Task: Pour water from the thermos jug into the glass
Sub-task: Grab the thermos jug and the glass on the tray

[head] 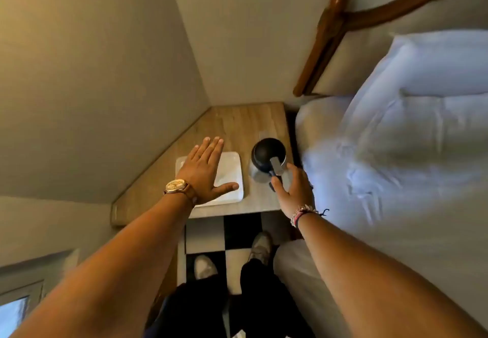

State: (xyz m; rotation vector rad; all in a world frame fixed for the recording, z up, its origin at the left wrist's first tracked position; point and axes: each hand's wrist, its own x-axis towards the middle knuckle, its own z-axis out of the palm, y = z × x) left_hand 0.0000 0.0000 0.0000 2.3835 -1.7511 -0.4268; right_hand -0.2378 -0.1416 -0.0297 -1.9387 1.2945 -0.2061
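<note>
A steel thermos jug point(257, 172) with a round black lid point(266, 152) and a black handle stands upright on the right side of a small bedside table point(237, 121). My right hand point(294, 189) is at the jug's handle, thumb and fingers apart on either side of it, not closed around it. My left hand point(204, 170) hovers flat with spread fingers over a white square tray point(232, 179) left of the jug. A faint clear shape just behind the jug may be the glass; I cannot tell for sure.
The table sits in a corner between a wall on the left and a bed with white bedding point(396, 152) and a wooden headboard point(324, 41) on the right. Below are a black-and-white checkered floor point(237, 234) and my shoes.
</note>
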